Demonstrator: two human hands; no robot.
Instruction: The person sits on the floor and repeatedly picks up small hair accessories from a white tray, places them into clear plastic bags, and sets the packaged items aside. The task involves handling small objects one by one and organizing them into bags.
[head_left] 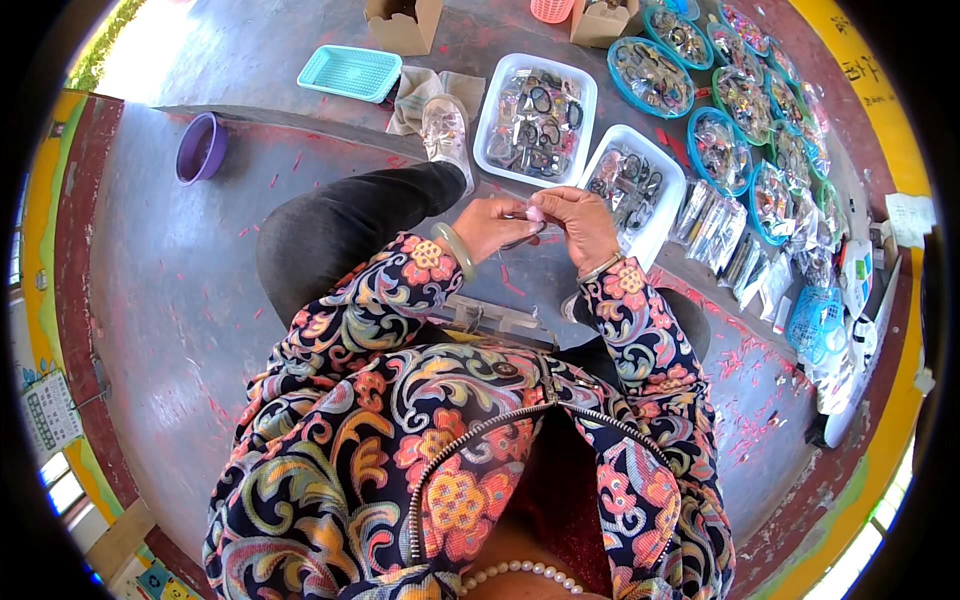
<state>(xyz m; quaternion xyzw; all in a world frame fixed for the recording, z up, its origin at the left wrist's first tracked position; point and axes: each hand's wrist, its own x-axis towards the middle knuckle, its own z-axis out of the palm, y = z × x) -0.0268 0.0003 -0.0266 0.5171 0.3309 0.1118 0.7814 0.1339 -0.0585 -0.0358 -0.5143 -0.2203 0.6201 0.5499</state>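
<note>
My left hand [489,226], with a pale bangle at its wrist, pinches a dark band [526,239] that looks like a hair tie. My right hand [582,222] meets it fingertip to fingertip, closed on a small pink piece [535,213]. Whether the pink piece is fixed to the band is hidden by my fingers. Just beyond my hands is a white tray [482,140] of dark hair ties and small packets. A second white tray [676,200] with similar dark loops stands beside my right hand.
Several round blue and green baskets [612,72] full of small goods crowd the right. Clear plastic packets [716,232] lie near them. At the far left stand a purple basin [181,160] and a turquoise basket [310,70]. Cardboard boxes [408,36] sit at the back; red scraps litter the floor.
</note>
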